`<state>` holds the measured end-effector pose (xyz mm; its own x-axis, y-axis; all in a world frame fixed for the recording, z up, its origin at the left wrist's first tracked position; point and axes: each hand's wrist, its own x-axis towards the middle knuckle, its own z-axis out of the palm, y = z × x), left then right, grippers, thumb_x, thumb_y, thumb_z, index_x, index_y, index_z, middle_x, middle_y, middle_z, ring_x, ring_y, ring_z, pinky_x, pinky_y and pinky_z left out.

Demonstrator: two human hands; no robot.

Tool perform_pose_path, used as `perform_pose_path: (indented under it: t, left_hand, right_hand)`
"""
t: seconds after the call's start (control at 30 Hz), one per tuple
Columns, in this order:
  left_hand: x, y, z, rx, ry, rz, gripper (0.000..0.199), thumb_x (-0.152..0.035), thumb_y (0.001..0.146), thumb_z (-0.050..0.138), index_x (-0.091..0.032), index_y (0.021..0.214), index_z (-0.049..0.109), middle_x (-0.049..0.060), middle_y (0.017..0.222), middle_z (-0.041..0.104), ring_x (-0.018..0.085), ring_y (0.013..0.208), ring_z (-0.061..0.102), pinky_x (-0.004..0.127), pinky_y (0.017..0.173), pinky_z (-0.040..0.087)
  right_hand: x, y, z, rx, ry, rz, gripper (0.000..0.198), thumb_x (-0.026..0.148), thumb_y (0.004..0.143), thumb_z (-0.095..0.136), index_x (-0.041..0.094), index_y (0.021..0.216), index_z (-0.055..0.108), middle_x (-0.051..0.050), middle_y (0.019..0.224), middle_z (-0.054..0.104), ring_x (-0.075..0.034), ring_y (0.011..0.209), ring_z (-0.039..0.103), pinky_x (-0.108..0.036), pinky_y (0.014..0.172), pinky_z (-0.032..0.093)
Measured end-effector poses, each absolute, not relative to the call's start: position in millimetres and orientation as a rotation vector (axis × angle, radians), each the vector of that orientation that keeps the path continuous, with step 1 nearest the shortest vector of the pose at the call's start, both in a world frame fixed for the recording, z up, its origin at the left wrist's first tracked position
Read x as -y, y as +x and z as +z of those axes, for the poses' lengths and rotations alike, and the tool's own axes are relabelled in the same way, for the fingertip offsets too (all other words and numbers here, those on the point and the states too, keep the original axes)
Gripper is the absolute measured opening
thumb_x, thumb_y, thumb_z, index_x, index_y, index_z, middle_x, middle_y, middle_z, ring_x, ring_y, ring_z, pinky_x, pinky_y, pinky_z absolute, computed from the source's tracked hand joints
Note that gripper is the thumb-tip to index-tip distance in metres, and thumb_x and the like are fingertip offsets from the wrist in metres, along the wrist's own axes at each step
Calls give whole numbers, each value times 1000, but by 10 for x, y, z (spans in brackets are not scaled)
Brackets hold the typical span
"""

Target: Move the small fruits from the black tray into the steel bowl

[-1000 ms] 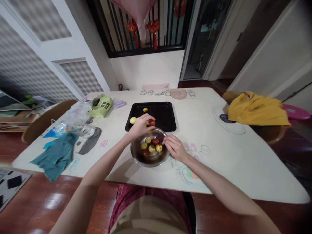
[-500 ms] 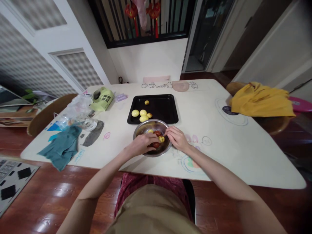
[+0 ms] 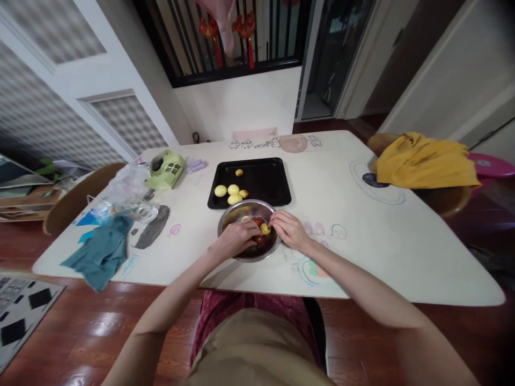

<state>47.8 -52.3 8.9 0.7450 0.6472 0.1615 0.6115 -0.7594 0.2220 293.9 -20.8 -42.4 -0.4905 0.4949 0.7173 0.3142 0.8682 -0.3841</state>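
A shiny metal bowl (image 3: 226, 247) stands near the front edge of the table, holding dark reddish-brown round pieces (image 3: 258, 221) and some yellow. My left hand (image 3: 238, 237) reaches over its left side, fingers curled at a small yellow round piece (image 3: 265, 229). At the right rim my right hand (image 3: 290, 229) has its fingertips pinched close against the same piece; whatever lies between them is too small to make out. Just behind the bowl is a black baking tray (image 3: 267, 179). Several smooth yellow round pieces (image 3: 220, 191) sit on its left part.
Left on the table lie a teal cloth (image 3: 98, 252), clear plastic packaging (image 3: 131, 185) and a green paper bag (image 3: 167, 169). A yellow cloth (image 3: 424, 161) hangs over a chair on the right. Drawings mark the white tabletop (image 3: 362, 241).
The view has shifted slightly. My right fingertips have moved a little closer to the yellow piece. Both hands stay at the bowl, and the pieces on the tray look unchanged.
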Motion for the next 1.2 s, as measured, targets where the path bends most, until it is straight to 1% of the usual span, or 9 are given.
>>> perform_pose_path:
  t: [0.13, 0.27, 0.37, 0.47, 0.57, 0.67, 0.83, 1.03, 1.2]
  left_hand:
    - [514, 406, 111, -1007, 2730, 443, 26, -20, 94, 75, -23, 119, 75, 8, 122, 77, 24, 116, 72, 38, 103, 60]
    - [401, 285, 166, -1059, 2669, 686, 20, -23, 98, 69, -22, 117, 75, 8, 118, 78, 23, 111, 74, 37, 100, 61]
    - [194, 187, 232, -1149, 2601, 827, 17, -24, 101, 64, -22, 113, 76, 7, 115, 78, 23, 110, 73, 37, 100, 60]
    - [-134, 86, 288, -1304, 2542, 906, 16, -24, 99, 64, -21, 109, 76, 8, 115, 77, 24, 109, 73, 39, 100, 60]
    - [-568, 3, 321, -1394, 2535, 859, 18, -21, 97, 63, -19, 109, 76, 9, 113, 75, 25, 106, 72, 41, 100, 59]
    - [-1050, -19, 342, -1502, 2518, 808, 28, -14, 92, 64, -18, 118, 73, 11, 123, 71, 24, 108, 71, 39, 100, 60]
    - [-1691, 102, 292, -1740, 2438, 548, 44, -9, 92, 61, -15, 135, 67, 15, 138, 65, 26, 120, 67, 40, 114, 52]
    - [-1959, 238, 80, -1782, 2381, 397, 36, -7, 87, 66, -14, 121, 75, 15, 126, 70, 28, 112, 71, 40, 106, 55]
    - [-1948, 227, 86, -1789, 2361, 418, 29, -4, 82, 72, -16, 107, 76, 12, 114, 72, 26, 105, 71, 39, 101, 57]
  right_hand:
    - [206, 2943, -427, 2124, -574, 246, 35, 25, 111, 39, 20, 98, 70, -10, 96, 72, -24, 94, 66, -42, 86, 58]
    - [210, 2936, -434, 2116, -582, 243, 35, 26, 112, 38, 21, 97, 70, -10, 95, 72, -24, 94, 66, -42, 84, 58]
    - [212, 2931, -431, 2098, -576, 240, 34, 25, 112, 39, 21, 97, 69, -10, 94, 72, -24, 94, 67, -42, 84, 59]
    - [211, 2927, -423, 2084, -552, 223, 32, 23, 111, 40, 20, 97, 69, -10, 94, 72, -24, 93, 67, -41, 83, 59]
    - [209, 2924, -419, 2082, -546, 228, 33, 23, 111, 40, 20, 96, 69, -10, 93, 72, -23, 92, 66, -42, 82, 59]
    - [209, 2924, -421, 2086, -556, 232, 34, 23, 111, 40, 21, 95, 69, -9, 93, 72, -23, 93, 67, -41, 83, 59]
    - [212, 2936, -420, 2082, -517, 205, 27, 17, 109, 43, 20, 99, 68, -9, 94, 72, -24, 96, 67, -40, 84, 59]
    - [213, 2936, -435, 2088, -518, 190, 24, 16, 108, 44, 20, 99, 67, -9, 94, 72, -23, 94, 66, -40, 82, 60]
    - [217, 2931, -441, 2082, -517, 212, 25, 16, 108, 44, 20, 99, 66, -9, 94, 72, -24, 94, 67, -41, 82, 60]
